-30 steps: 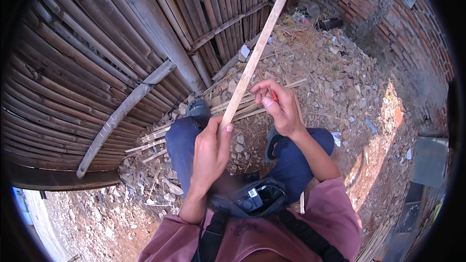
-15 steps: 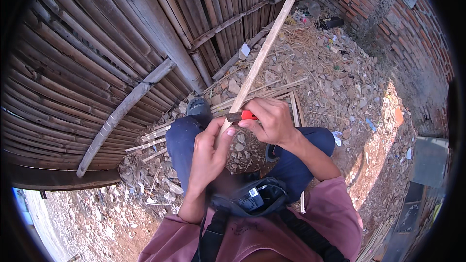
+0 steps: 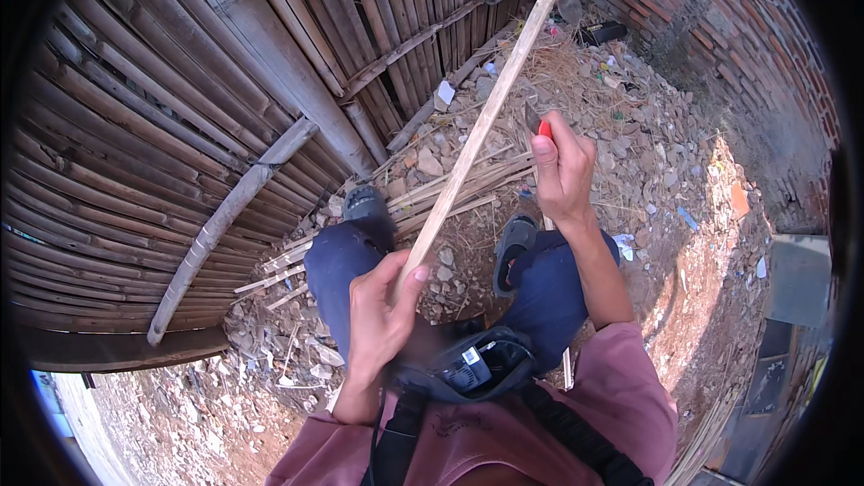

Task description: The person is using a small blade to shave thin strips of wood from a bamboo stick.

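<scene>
Earth ground (image 3: 661,342) | stones (image 3: 429,162) | pale strips (image 3: 508,167) | dry straw (image 3: 544,65) | blue scrap (image 3: 688,218) | orange fragment (image 3: 739,200)

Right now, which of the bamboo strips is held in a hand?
The long pale bamboo strip, gripped near its lower end by the left hand; the strips near the shoes lie on the ground, unheld.

A pink shirt (image 3: 630,378) (under black straps (image 3: 578,436)) tops navy trousers (image 3: 335,265) and grey footwear (image 3: 364,204).
</scene>
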Demonstrator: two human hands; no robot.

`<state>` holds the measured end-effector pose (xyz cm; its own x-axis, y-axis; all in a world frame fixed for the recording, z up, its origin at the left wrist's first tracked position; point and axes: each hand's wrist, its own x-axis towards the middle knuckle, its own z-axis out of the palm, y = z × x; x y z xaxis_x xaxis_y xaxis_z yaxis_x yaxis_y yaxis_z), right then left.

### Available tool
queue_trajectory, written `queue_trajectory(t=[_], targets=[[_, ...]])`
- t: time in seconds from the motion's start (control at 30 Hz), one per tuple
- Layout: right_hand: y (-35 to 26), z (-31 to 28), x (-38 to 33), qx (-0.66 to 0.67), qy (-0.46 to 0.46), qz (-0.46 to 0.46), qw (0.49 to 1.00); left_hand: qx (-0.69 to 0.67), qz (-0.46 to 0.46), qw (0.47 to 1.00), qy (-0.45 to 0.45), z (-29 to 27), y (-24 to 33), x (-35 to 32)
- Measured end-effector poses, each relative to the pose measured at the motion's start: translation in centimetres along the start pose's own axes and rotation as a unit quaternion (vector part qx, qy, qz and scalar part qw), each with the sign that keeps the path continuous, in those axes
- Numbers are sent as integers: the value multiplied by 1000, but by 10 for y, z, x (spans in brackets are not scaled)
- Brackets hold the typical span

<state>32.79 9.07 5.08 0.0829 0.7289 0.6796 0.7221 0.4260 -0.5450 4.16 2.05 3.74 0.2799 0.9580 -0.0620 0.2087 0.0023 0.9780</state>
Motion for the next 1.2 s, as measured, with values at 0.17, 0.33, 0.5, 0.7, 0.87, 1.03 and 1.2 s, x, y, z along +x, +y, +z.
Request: queue_trajectory(t=[0.17,0.33,0.5,0.7,0.87,1.03,1.2], targets=[[-27,33,-30,11,-121,-158,980,-11,34,999,39,7,-7,8],[-37,42,-37,6,-127,-173,977,-17,53,997,62,10,-5,8],[-35,44,-36,-21,-113,-182,976,11,60,995,79,12,-5,8],[-8,21,-3,-61,-24,-27,998,60,-9,997,47,6,-10,-10],[-1,12,-3,-22,-62,-68,996,94,27,994,53,5,-9,-15],[-35,40,-32,13,-117,-181,977,95,55,990,88,4,-2,-8],[-33,52,-41,11,-142,-187,972,121,82,982,116,5,0,-4]])
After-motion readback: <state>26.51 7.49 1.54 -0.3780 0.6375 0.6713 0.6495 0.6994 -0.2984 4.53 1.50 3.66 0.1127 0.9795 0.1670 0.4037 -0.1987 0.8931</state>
